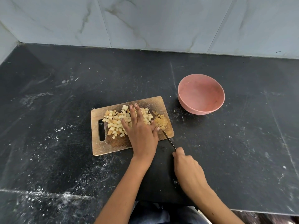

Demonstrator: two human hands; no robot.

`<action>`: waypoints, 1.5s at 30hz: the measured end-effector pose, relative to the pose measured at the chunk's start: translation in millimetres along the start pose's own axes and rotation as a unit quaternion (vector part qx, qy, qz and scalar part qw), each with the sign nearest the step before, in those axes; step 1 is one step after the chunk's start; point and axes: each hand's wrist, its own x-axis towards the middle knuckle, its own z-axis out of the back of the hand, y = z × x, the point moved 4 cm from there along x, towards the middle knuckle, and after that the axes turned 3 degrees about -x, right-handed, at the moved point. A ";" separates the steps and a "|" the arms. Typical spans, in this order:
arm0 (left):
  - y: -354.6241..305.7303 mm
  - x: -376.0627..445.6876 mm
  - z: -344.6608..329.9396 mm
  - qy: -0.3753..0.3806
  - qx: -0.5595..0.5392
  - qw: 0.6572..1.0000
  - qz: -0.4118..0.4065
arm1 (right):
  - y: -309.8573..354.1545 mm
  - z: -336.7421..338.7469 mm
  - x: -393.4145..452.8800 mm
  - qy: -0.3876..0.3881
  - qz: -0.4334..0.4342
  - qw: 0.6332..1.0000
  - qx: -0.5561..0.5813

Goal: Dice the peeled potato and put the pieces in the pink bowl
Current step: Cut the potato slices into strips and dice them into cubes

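A wooden cutting board (113, 145) lies on the black counter. A heap of diced potato pieces (114, 122) covers its middle. My left hand (140, 130) lies flat on the heap with straight, spread fingers. A smaller, paler potato piece with cut lines (161, 121) sits at the board's right end, by my left thumb. My right hand (186, 168) grips the handle of a knife (169, 139), whose thin blade points up-left to that piece. The pink bowl (201, 94) stands empty on the counter, to the right of and beyond the board.
The black stone counter (64, 102) carries white specks and smears. A marble-tiled wall (145, 21) rises behind it and at the far left. The counter's front edge runs near my body, with my clothing visible below.
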 end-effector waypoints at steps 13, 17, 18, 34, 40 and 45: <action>5.8 -0.8 6.0 -0.043 -0.091 0.995 0.005 | 29.3 23.6 29.0 -0.052 0.046 0.997 0.025; 5.3 1.7 6.7 -0.035 -0.096 0.995 0.011 | 30.8 17.7 35.5 -0.046 0.029 0.998 -0.014; 4.2 2.3 7.0 -0.032 -0.095 0.995 0.009 | 32.3 18.0 37.0 -0.045 0.023 0.999 -0.020; 1.0 4.0 6.0 -0.025 -0.079 0.997 0.010 | 31.5 16.5 45.4 -0.029 0.004 0.999 -0.030; 0.8 4.3 6.1 -0.030 -0.066 0.997 0.012 | 12.2 0.6 20.6 -0.015 0.006 0.999 -0.040; 0.9 2.8 5.4 -0.040 -0.069 0.997 0.010 | 6.9 -1.3 14.6 -0.019 0.001 1.000 -0.005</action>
